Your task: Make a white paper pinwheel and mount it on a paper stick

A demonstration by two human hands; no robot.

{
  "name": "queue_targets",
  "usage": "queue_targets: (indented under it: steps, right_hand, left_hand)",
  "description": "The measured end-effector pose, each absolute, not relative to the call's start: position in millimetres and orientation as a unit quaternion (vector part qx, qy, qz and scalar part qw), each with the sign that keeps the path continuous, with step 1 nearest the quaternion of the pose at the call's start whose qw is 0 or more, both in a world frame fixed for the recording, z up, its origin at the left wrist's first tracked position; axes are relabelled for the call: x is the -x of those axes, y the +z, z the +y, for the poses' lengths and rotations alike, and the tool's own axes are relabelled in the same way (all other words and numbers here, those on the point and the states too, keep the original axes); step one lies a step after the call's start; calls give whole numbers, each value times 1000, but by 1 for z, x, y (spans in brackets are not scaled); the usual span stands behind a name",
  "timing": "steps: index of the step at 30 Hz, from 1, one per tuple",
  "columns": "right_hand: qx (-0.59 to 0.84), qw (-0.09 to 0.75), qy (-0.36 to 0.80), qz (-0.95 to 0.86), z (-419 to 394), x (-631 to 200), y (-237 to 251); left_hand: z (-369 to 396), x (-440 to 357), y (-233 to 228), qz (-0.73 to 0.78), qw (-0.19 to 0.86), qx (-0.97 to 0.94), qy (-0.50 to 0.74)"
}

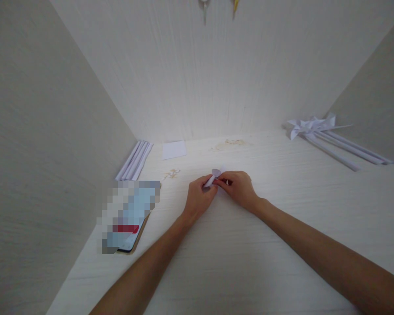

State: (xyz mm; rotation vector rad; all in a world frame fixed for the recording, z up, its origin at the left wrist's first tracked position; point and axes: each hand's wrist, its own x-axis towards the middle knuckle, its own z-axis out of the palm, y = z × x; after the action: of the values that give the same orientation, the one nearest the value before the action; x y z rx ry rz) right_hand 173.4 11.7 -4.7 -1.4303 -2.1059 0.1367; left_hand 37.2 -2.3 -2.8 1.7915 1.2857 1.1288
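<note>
Pinching a small folded piece of white paper (214, 177) between them, the left hand (199, 197) and the right hand (237, 188) meet at the middle of the pale desk (265, 262) in the head view, each with fingertips clenched on the paper, which sits just above the desktop. Off to the left lie a bundle of rolled paper sticks (135, 160), a flat white sheet (174, 149) and a blurred phone (128, 216), while finished paper pinwheels (318, 129) rest well apart at the far right.
</note>
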Motion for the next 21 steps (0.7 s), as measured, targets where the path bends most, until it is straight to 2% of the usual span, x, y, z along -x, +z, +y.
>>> queue_targets:
  steps: [5, 21]
  right_hand:
    - [511, 305, 92, -798, 12, -175, -2]
    - [561, 313, 73, -763, 12, -175, -3]
  left_hand:
    - [-1, -37, -3, 478, 341, -682, 436]
    - [0, -37, -6, 489, 342, -670, 441]
